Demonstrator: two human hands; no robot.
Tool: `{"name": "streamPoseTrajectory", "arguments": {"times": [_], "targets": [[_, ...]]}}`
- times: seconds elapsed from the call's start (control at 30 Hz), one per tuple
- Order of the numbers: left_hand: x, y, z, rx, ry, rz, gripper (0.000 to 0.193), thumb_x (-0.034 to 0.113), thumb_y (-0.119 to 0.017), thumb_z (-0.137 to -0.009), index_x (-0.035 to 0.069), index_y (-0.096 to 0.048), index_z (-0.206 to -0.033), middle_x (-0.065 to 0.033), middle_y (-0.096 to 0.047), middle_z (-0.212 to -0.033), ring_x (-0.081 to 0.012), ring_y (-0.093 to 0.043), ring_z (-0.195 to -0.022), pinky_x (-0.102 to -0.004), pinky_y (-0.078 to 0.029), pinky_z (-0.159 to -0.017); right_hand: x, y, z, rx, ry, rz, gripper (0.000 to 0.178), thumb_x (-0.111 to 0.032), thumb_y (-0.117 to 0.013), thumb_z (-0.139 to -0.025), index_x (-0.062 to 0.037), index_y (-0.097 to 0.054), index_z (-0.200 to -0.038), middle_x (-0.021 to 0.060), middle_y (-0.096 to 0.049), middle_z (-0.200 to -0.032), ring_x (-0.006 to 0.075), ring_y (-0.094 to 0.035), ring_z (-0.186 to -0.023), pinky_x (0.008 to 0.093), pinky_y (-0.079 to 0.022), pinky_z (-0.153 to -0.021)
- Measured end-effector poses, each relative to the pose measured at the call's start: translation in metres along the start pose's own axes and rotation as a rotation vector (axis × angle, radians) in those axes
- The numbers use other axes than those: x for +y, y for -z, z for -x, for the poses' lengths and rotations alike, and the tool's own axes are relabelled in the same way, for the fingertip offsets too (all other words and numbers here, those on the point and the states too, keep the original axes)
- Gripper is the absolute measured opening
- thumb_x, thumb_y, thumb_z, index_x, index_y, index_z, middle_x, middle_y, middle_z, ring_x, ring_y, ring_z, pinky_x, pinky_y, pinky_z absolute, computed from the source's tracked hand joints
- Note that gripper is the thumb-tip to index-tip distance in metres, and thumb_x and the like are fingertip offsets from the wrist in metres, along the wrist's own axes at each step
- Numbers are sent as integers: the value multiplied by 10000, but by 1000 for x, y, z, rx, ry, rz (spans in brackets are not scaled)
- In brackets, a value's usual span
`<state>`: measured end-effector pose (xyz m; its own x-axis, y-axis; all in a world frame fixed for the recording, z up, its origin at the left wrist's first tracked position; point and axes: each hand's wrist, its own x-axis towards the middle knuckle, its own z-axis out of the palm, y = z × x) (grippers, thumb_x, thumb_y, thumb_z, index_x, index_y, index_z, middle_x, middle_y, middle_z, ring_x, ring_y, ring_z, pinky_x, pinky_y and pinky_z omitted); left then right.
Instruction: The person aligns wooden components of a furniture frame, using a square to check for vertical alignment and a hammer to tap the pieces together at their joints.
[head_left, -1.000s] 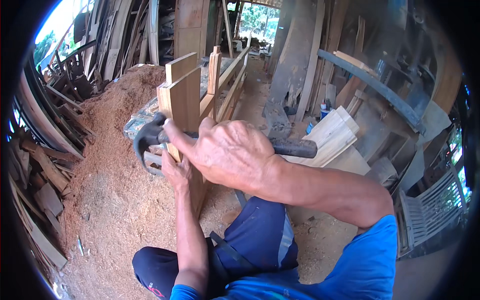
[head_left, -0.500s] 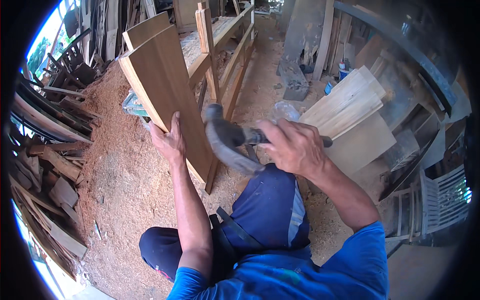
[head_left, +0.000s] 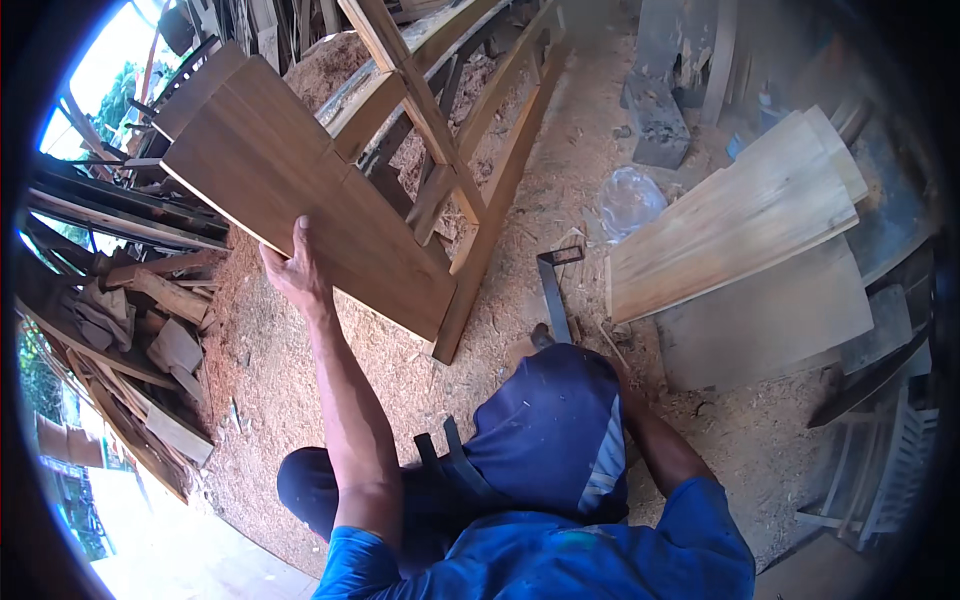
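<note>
My left hand (head_left: pixel 298 278) grips the lower left edge of a wide brown wooden panel (head_left: pixel 290 170), thumb on its face and fingers behind the edge. The panel slants upright against a long wooden frame (head_left: pixel 455 175), its lower end at the frame's bottom rail (head_left: pixel 462 318). My right forearm (head_left: pixel 665 440) reaches down behind my raised knee. Only a sliver of my right hand (head_left: pixel 620 378) shows, its fingers hidden. A dark, rounded tool end (head_left: pixel 541 336) pokes out beyond the knee, perhaps the hammer's head. Just past it lies a metal L-shaped square (head_left: pixel 554 290).
Pale boards (head_left: pixel 735 215) lie stacked at the right, with a clear plastic bag (head_left: pixel 630 203) beside them. A grey block (head_left: pixel 656 125) stands farther off. Scrap wood (head_left: pixel 150 310) is heaped at the left. Sawdust covers the floor (head_left: pixel 265 385). A slatted chair (head_left: pixel 890 480) is at the lower right.
My right hand has gone down behind the knee with the hammer, which was raised beside the panel. The panel now leans farther left, my left hand still on its edge. The view has shifted.
</note>
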<state>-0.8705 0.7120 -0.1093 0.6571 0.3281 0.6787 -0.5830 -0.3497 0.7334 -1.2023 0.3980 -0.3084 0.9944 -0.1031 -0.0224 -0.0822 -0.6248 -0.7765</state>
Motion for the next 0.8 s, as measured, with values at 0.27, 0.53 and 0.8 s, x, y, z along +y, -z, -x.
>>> {"name": "streamPoseTrajectory", "arguments": {"times": [0.27, 0.53, 0.8], "targets": [[-8, -7, 4, -33, 0, 15, 529, 353, -770, -870, -32, -604, -1192, -140, -665, -1084, -207, -619, -947, -357, -506, -842, -6, -77, -38, -134, 93, 308, 329, -297, -540, -929, -47, -539, -1143, 270, -656, -880, 404, -680, -914, 503, -518, -789], [-23, -2, 2, -87, -12, 116, 502, 313, -731, -902, -26, -556, -1229, -131, -637, -1126, -203, -615, -967, -353, -522, -843, -47, -168, -85, -676, 439, 165, 284, -312, -510, -974, -33, -495, -1028, 145, -625, -704, 361, -656, -654, 486, -520, -589], [-31, 0, 1, -122, -91, -21, 558, 339, -713, -899, -29, -510, -1266, -146, -615, -1151, -236, -617, -968, -381, -533, -823, -83, -173, -112, -480, 125, -101, 247, -312, -428, -1032, -76, -489, -1070, 79, -531, -651, 240, -515, -472, 409, -453, -432]]}}
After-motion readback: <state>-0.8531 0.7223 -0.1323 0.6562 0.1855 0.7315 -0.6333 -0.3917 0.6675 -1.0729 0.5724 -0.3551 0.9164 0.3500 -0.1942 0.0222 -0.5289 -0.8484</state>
